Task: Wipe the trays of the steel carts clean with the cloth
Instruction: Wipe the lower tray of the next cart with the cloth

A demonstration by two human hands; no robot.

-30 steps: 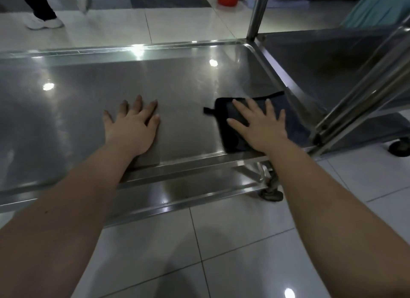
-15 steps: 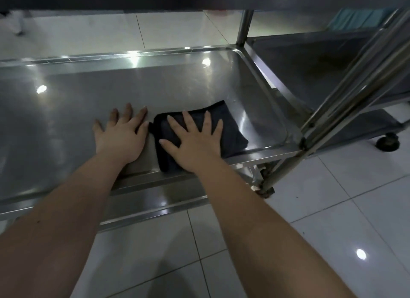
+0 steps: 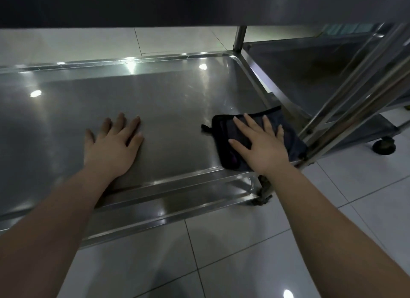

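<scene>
A low steel cart tray point(image 3: 173, 98) fills the middle of the view, shiny and bare. A folded dark cloth point(image 3: 224, 140) lies in its near right corner. My right hand point(image 3: 259, 144) lies flat on the cloth with fingers spread and straight, pressing it onto the tray. My left hand point(image 3: 113, 147) rests flat on the bare steel to the left of it, fingers straight, apart from the cloth.
A dark shelf of the same cart point(image 3: 199, 5) overhangs the top of the view. A second steel cart point(image 3: 310, 62) stands close at the right, with slanted steel tubes point(image 3: 355, 93) and a caster point(image 3: 383, 145). White floor tiles point(image 3: 221, 253) lie below.
My right hand slid the cloth left to beside my left hand, then back right into the near right corner. My left hand stayed in place. The view dropped under the upper shelf.
</scene>
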